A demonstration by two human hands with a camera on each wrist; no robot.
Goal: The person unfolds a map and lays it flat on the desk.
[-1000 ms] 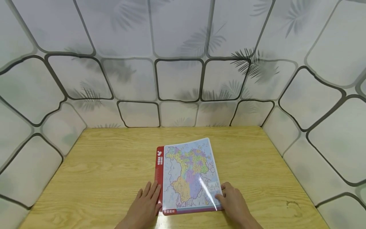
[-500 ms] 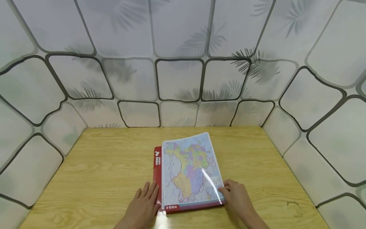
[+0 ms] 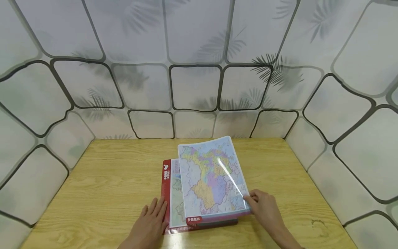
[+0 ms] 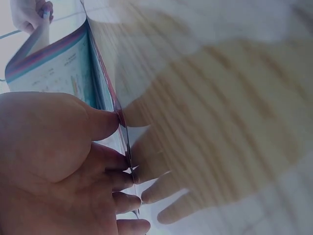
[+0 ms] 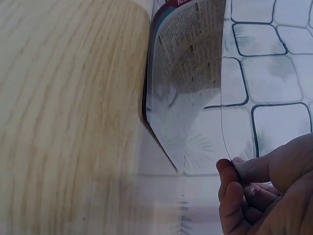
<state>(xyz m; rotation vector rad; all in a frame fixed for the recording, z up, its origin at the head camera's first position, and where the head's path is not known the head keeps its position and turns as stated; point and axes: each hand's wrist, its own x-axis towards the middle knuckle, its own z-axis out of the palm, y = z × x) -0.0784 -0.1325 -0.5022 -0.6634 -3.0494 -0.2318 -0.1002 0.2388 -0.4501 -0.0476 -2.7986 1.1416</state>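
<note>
My right hand [image 3: 266,209] pinches the lower right corner of a glossy map sheet [image 3: 208,183] between thumb and fingers. This sheet is printed with a coloured political map turned sideways, and its near edge is lifted and bent. Under it lies another map with a red border [image 3: 166,197], mostly covered. My left hand [image 3: 147,221] rests with straight fingers at that red border. In the left wrist view, the fingertips and thumb of the left hand [image 4: 54,142] meet the lower map's thin edge. The right wrist view shows the right hand [image 5: 266,191] gripping the sheet's thin edge.
The maps lie on a wood-grain table [image 3: 118,183], near its front. Walls [image 3: 199,90] with a stone-block and leaf pattern enclose the table at the back and both sides. A small dark mark [image 3: 318,221] is on the table at right.
The right hand has drawn the upper map up, away and to the right, uncovering more of the lower map. The left hand and lower map have shifted slightly left.
</note>
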